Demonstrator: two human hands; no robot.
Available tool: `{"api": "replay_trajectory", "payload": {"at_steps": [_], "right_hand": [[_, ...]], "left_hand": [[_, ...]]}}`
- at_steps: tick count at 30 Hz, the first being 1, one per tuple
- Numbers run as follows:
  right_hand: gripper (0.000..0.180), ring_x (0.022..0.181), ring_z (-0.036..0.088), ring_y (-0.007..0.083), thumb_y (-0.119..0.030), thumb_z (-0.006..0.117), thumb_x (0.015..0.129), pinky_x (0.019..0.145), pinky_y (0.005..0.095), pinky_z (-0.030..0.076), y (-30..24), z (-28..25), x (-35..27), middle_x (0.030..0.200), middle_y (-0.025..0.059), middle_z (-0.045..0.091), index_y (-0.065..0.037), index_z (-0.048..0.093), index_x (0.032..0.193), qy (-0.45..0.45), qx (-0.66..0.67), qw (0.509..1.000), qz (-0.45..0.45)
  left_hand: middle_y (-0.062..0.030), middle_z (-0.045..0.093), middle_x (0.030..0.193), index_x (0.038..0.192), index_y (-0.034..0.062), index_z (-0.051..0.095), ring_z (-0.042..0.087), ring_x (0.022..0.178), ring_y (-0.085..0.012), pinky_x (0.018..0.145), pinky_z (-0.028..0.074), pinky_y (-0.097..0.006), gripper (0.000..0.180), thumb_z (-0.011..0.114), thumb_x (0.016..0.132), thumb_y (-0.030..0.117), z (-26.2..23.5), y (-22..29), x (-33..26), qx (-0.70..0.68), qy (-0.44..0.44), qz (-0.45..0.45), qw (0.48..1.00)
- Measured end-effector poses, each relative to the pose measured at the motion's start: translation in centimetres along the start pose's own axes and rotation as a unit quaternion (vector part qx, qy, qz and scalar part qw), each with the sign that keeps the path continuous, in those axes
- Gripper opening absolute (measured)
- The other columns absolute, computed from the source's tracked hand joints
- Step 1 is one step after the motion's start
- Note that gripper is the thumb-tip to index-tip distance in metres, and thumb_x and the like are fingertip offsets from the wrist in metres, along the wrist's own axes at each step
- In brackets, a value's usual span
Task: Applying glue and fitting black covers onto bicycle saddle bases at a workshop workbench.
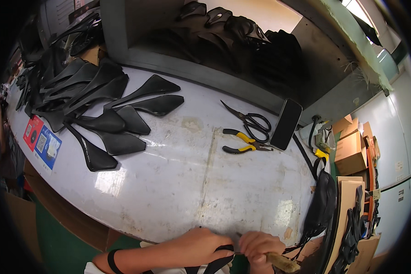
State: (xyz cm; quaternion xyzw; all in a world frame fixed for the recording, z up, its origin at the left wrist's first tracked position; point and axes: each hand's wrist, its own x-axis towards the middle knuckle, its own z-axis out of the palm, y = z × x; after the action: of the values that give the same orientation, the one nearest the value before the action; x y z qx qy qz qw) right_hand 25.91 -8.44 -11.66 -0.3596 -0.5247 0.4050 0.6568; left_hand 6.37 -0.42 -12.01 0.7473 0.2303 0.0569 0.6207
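Note:
At the near edge of the table, low in the view, my left hand [201, 244] is closed on a black piece [220, 264], much of it hidden by the hand and the lower rim. Close beside it, my right hand [261, 244] has its fingers closed round a tool with a worn tan handle [283, 263]. The working end of that tool is mostly hidden between the hands, so its kind cannot be told. A black band circles my left forearm. Similar black pieces [137, 119], shaped like bicycle saddles with long narrow noses, lie piled at the left.
Scissors [251, 121], yellow-and-black pliers [242, 141] and a phone [287, 124] lie toward the back right of the white table [169, 196]. A black pouch [320, 201] hangs at the right edge. Behind stands a grey shelf [192, 75] of black pieces; cardboard boxes [351, 153] stand right.

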Motion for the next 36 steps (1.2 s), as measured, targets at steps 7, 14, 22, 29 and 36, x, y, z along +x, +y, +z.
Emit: {"api": "replay_trajectory", "payload": {"at_steps": [7, 14, 22, 29, 36], "right_hand": [[0.019, 0.062, 0.065, 0.0285, -0.006, 0.077, 0.087, 0.064, 0.0413, 0.058, -3.8, 2.3, 4.0, 0.073, 0.0139, 0.065, -0.001, 0.06, 0.08, -0.369, -0.05, 0.911, -0.179], [0.015, 0.058, 0.06, 0.0274, -0.004, 0.072, 0.09, 0.059, 0.0407, 0.054, -3.7, 2.6, 4.7, 0.068, 0.0109, 0.058, -0.001, 0.06, 0.082, -0.334, -0.041, 0.935, -0.114], [0.016, 0.069, 0.068, 0.0294, -0.005, 0.076, 0.09, 0.064, 0.0447, 0.057, -3.9, 0.1, 2.8, 0.077, 0.0136, 0.066, 0.001, 0.063, 0.083, -0.29, 0.059, 0.947, -0.128], [0.018, 0.07, 0.068, 0.0297, -0.012, 0.081, 0.088, 0.07, 0.0447, 0.058, -2.6, 0.1, 2.3, 0.079, 0.0108, 0.068, -0.003, 0.065, 0.087, -0.259, -0.042, 0.955, -0.14], [0.024, 0.062, 0.061, 0.0255, -0.018, 0.077, 0.094, 0.061, 0.0416, 0.054, -0.8, -0.2, 1.0, 0.072, 0.0105, 0.061, -0.001, 0.062, 0.087, -0.135, 0.118, 0.977, -0.113]], "left_hand": [[-0.0172, 0.074, 0.088, 0.114, 0.011, 0.072, 0.07, 0.079, -0.041, 0.075, 0.057, -0.048, 0.026, 0.066, 0.096, 0.028, 0.0, -0.4, 0.2, -0.01, -0.011, -0.019, 1.0], [-0.0138, 0.076, 0.092, 0.123, 0.0123, 0.071, 0.073, 0.074, -0.0324, 0.071, 0.057, -0.038, 0.029, 0.07, 0.095, 0.018, -0.3, -0.1, 0.5, -0.013, -0.022, -0.019, 1.0], [-0.0197, 0.073, 0.088, 0.109, 0.0024, 0.074, 0.069, 0.073, -0.038, 0.066, 0.054, -0.044, 0.021, 0.07, 0.089, 0.009, -0.2, 1.4, 0.6, -0.014, 0.051, 0.028, 0.998], [-0.0199, 0.071, 0.084, 0.116, 0.0041, 0.071, 0.068, 0.068, -0.0364, 0.063, 0.053, -0.043, 0.026, 0.069, 0.09, 0.008, -0.4, 1.1, 0.5, -0.011, 0.037, -0.003, 0.999], [-0.0186, 0.07, 0.078, 0.117, 0.0046, 0.072, 0.067, 0.062, -0.0358, 0.058, 0.052, -0.042, 0.027, 0.07, 0.09, 0.006, -1.2, 1.8, 1.2, -0.05, 0.017, -0.008, 0.999]]}}
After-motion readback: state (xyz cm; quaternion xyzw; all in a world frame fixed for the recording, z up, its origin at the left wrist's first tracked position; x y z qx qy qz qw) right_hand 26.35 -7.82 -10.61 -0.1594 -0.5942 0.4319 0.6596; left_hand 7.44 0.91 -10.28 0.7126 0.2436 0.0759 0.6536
